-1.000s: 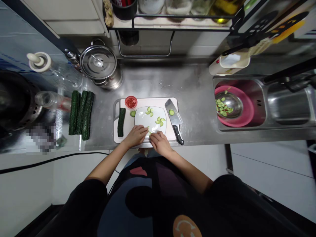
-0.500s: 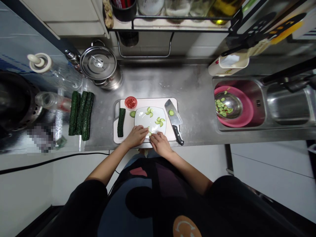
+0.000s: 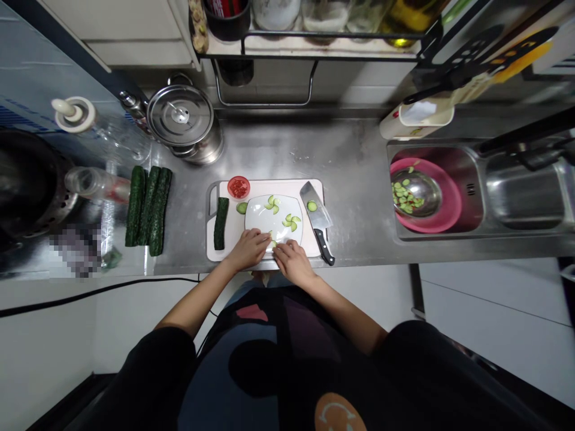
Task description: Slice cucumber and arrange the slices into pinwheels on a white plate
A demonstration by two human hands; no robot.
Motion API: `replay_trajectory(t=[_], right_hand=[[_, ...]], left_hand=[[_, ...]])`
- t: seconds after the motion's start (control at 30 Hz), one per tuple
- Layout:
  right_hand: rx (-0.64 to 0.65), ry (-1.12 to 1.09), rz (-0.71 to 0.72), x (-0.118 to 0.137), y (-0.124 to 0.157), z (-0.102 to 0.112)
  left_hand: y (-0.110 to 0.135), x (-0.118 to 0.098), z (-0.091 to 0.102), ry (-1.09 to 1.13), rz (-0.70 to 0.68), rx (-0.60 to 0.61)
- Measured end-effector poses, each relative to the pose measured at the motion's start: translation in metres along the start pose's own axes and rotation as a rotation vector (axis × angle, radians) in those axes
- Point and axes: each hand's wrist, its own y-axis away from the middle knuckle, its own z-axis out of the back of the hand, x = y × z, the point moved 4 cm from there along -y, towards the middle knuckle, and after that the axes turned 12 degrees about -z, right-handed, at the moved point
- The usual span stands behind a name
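Observation:
My left hand (image 3: pixel 250 248) and my right hand (image 3: pixel 293 262) meet at the near edge of a white plate (image 3: pixel 269 221). Their fingertips are drawn together around small pale-green cucumber slices (image 3: pixel 274 243), which they partly cover. Farther up the plate lie two pinwheels of cucumber slices, one at the top (image 3: pixel 272 204) and one at the right (image 3: pixel 291 222). Under the plate is a white cutting board (image 3: pixel 233 234). It also carries a cucumber piece (image 3: pixel 220 223), a cut cucumber end (image 3: pixel 242 208), a small red bowl (image 3: pixel 238 187) of chopped red bits and a cleaver (image 3: pixel 317 215) with a slice on its blade.
Whole cucumbers (image 3: pixel 159 209) lie left of the board, near a glass jar (image 3: pixel 96 182). Behind them stands a lidded steel pot (image 3: pixel 180 117). At right, the sink (image 3: pixel 474 230) holds a pink basin (image 3: pixel 451 191) with a steel bowl of slices. A jar rack (image 3: pixel 332 45) hangs above.
The view has shifted very slightly. Both hands stay at the plate's near edge, with hardly any visible finger movement.

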Motion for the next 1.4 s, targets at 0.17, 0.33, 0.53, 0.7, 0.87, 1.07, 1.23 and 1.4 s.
replay_trajectory(t=[0.17, 0.33, 0.53, 0.7, 0.87, 1.07, 1.23, 1.4], right_hand=[[-0.004, -0.018, 0.000, 0.001, -0.001, 0.002], [-0.072, -0.099, -0.027, -0.002, 0.000, 0.009], [-0.115, -0.145, -0.034, -0.005, -0.001, 0.013], [-0.129, -0.155, -0.036, -0.002, 0.000, 0.014], [-0.165, -0.171, -0.028, -0.002, 0.002, 0.016], [-0.180, -0.202, -0.024, -0.003, 0.002, 0.017], [-0.173, -0.220, -0.025, -0.003, 0.002, 0.019], [-0.161, -0.239, -0.032, -0.004, 0.002, 0.019]], left_hand=[[0.001, 0.000, 0.001, 0.018, 0.002, -0.023], [0.005, 0.026, 0.022, -0.019, 0.176, -0.246], [-0.003, 0.072, 0.051, -0.071, 0.668, -0.235], [-0.017, 0.079, 0.055, -0.033, 0.904, -0.022], [-0.023, 0.081, 0.059, 0.011, 1.016, 0.038], [-0.028, 0.082, 0.063, 0.074, 1.107, 0.115], [-0.029, 0.082, 0.062, 0.100, 1.113, 0.067], [-0.020, 0.085, 0.060, 0.185, 1.150, -0.042]])
